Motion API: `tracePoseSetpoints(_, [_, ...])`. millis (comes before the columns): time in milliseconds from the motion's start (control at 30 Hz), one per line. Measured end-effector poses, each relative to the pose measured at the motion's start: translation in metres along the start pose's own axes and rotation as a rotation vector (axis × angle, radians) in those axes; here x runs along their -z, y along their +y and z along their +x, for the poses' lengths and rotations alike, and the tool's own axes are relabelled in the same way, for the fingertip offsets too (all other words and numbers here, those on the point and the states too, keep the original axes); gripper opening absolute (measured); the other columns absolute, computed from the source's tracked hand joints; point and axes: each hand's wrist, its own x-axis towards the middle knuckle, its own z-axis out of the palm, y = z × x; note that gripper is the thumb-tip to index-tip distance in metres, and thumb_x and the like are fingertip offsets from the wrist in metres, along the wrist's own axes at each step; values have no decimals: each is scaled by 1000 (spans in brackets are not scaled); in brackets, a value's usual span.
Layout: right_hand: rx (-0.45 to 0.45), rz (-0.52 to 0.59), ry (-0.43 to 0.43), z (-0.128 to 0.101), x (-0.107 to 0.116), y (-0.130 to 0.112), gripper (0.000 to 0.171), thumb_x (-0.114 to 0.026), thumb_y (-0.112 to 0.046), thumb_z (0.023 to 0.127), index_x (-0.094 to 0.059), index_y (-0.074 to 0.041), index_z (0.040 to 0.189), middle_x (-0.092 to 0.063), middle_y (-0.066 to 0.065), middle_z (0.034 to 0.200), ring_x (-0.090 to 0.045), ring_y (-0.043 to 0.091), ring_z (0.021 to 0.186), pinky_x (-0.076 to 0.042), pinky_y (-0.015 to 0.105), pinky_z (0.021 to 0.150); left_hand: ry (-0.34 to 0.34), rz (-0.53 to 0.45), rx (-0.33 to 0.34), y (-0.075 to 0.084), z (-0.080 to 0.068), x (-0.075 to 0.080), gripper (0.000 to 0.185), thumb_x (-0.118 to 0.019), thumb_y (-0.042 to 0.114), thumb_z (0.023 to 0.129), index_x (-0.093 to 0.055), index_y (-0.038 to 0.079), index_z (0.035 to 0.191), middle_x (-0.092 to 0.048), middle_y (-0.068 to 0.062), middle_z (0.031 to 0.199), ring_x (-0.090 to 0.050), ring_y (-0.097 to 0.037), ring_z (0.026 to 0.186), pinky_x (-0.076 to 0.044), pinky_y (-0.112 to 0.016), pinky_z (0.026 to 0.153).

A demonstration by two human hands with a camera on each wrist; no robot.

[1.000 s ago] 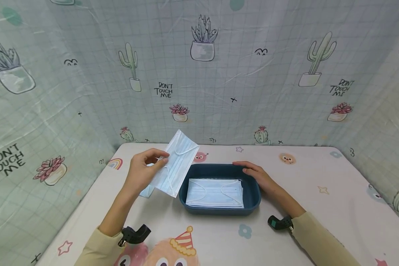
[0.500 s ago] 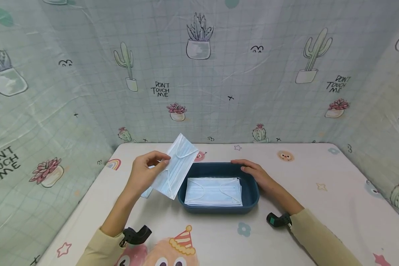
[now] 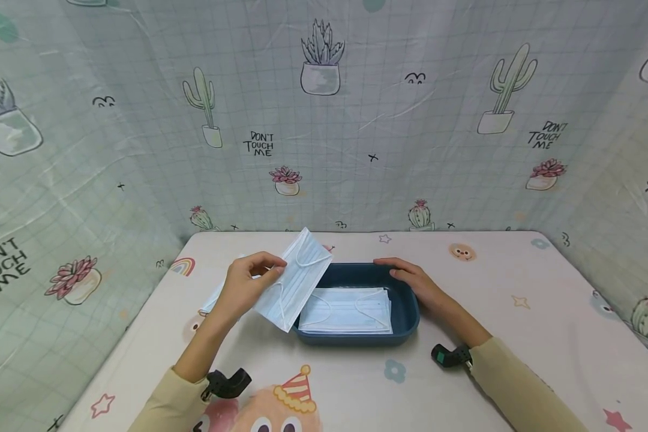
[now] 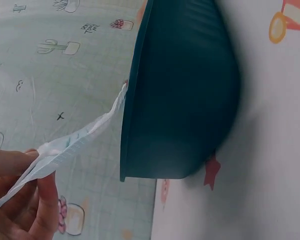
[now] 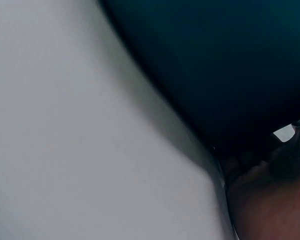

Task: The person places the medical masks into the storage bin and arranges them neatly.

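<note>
In the head view my left hand point(image 3: 251, 282) pinches a pale blue face mask point(image 3: 298, 279) between thumb and fingers. The mask is tilted, and its right side overlaps the left end of a dark blue plastic bin point(image 3: 356, 341). Seen edge-on in the left wrist view, the mask point(image 4: 75, 142) reaches towards the bin's rim point(image 4: 131, 90). Inside the bin lies a flat stack of face masks point(image 3: 348, 312) with white ear loops. My right hand point(image 3: 416, 288) holds the bin's back right corner, thumb over the rim; its fingers are dark in the right wrist view.
Another pale blue mask point(image 3: 213, 297) lies on the table, partly hidden behind my left forearm. The white table point(image 3: 486, 372) carries printed cartoon figures. A patterned curtain point(image 3: 356, 150) hangs behind and along both sides.
My left hand has moved slightly right and down with the mask, which now overlaps more of the bin. More of the mask on the table shows. My right hand stays at the bin.
</note>
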Motion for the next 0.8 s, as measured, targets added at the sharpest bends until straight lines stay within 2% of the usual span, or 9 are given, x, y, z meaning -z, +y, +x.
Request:
tracePoseSetpoints(300, [-10,9,4,0,0,2,43,-40,-16,110,-52,-6,150,-45,16,161,-35,39,154,-24,61,126,-25,-23,-2,-3,1,-5,13,-72,14,96,-78,12,108,-77,-8,107,-67,-16,90,-50,-20,76])
tracePoseSetpoints(500, [-27,-10,14,0,0,3,42,-39,-15,110,-53,-8,150,-47,14,160,-37,37,153,-30,50,126,-40,-27,-3,-10,2,-10,12,-72,15,97,-78,12,107,-77,-7,104,-67,-15,88,-50,-20,77])
tracePoseSetpoints(633, [-26,-23,19,1,1,2,42,-41,-12,108,-55,-7,148,-48,15,159,-39,39,151,-33,49,124,-58,-29,-18,-18,4,-18,10,-72,14,96,-78,13,104,-78,-7,101,-66,-13,83,-50,-20,73])
tracePoseSetpoints(800, [-31,-30,25,4,4,-1,41,-44,-15,108,-55,-9,147,-49,14,158,-41,36,150,-36,47,123,-121,-20,3,-26,8,-31,10,-72,13,96,-78,14,103,-77,-5,100,-61,-14,79,-47,-21,70])
